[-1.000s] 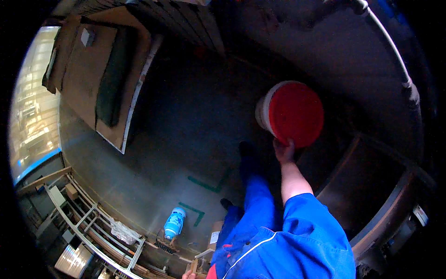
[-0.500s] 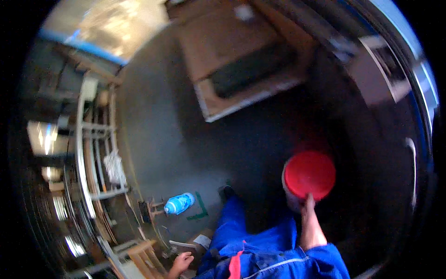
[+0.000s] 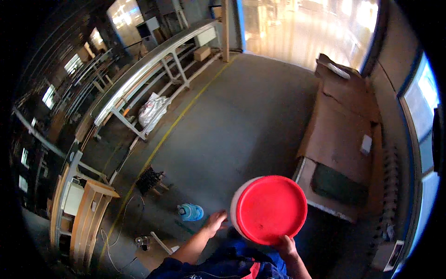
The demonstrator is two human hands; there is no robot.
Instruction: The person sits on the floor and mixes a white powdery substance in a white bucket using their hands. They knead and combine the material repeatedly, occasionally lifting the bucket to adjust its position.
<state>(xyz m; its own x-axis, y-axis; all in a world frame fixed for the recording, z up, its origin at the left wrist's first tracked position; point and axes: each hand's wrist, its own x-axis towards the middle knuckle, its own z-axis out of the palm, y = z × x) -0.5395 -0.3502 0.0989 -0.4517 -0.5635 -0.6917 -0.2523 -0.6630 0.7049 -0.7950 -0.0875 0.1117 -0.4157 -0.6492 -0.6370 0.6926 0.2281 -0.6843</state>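
A pale bucket with a red lid (image 3: pixel 273 210) is in front of me, its lid facing up toward me. My right hand (image 3: pixel 287 246) grips it at the near edge of the lid, thumb on the rim; the other fingers are partly hidden. My left hand (image 3: pixel 216 222) is just left of the bucket's side, fingers reaching toward it and holding nothing. A small gap seems to separate them. Left of that hand, a blue bottle (image 3: pixel 191 212) stands on the floor.
A dark bristly object (image 3: pixel 149 180) and a cardboard piece (image 3: pixel 155 253) lie at left. Beyond the yellow floor line (image 3: pixel 179 122) runs a long metal-framed bench (image 3: pixel 174 63) with a white sack (image 3: pixel 152 111) below. Large cardboard sheets (image 3: pixel 341 135) lie on the right. Wooden boards (image 3: pixel 88 223) stand near left.
My view has swung round to the right. The bucket has come up and in front of me in my right hand. My left hand has moved from low at my side to beside the bucket.
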